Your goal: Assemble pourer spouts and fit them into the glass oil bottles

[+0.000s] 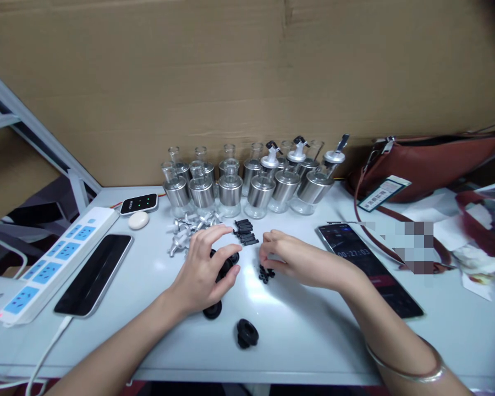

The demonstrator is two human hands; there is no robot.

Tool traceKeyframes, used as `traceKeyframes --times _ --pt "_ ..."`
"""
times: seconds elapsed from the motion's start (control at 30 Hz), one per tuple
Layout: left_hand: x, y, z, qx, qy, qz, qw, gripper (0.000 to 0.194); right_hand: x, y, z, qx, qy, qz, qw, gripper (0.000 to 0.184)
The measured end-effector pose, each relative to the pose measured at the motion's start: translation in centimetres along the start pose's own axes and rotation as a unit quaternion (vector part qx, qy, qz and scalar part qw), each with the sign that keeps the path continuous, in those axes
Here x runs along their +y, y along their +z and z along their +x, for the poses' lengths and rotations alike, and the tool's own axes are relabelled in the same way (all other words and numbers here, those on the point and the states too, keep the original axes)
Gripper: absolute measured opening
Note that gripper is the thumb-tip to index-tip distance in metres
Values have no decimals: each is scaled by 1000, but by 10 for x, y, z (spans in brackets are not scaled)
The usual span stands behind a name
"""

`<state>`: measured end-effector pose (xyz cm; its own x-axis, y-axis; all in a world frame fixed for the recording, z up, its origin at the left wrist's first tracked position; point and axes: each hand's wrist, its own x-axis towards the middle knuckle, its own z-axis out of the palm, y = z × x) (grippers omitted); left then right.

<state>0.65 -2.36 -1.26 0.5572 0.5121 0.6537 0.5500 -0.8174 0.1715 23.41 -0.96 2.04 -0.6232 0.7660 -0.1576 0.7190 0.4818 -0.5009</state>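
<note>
My left hand (204,269) rests on the white table (313,330), fingers curled round a black round cap (226,267). Two more black caps lie near it, one (212,311) under the wrist and one (246,333) toward the front edge. My right hand (291,256) is pinched over a small heap of tiny black parts (265,273). A pile of short black tubes (245,231) and a pile of silver spout pieces (190,228) lie just beyond my fingers. Behind them stand several glass and steel bottles (231,190), some fitted with pourer tops (297,151).
A power strip (45,264), a dark phone (94,272), a small black device (139,203) and a white oval object (138,220) lie at left. A phone showing a timer (363,264) and a brown bag (433,159) sit at right. Cardboard (247,71) backs the table.
</note>
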Motion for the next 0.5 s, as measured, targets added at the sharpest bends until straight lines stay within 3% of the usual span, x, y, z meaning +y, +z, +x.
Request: traceKeyframes --times 0.1,0.2,0.27,0.37,0.5 --pt "1 -1 0 -7 -4 1 1000 21 3 -3 0 35 4 57 998 21" --pt "0 0 0 3 -3 5 1000 21 -1 -6 3 78 10 190 979 24" --pt "0 0 0 22 -4 11 1000 21 -9 -4 6 93 27 321 942 26" --pt "-1 0 1 56 -8 25 998 21 -22 4 11 92 67 495 861 30" --pt "-1 -1 2 97 -14 26 995 15 -32 17 17 62 91 631 768 29"
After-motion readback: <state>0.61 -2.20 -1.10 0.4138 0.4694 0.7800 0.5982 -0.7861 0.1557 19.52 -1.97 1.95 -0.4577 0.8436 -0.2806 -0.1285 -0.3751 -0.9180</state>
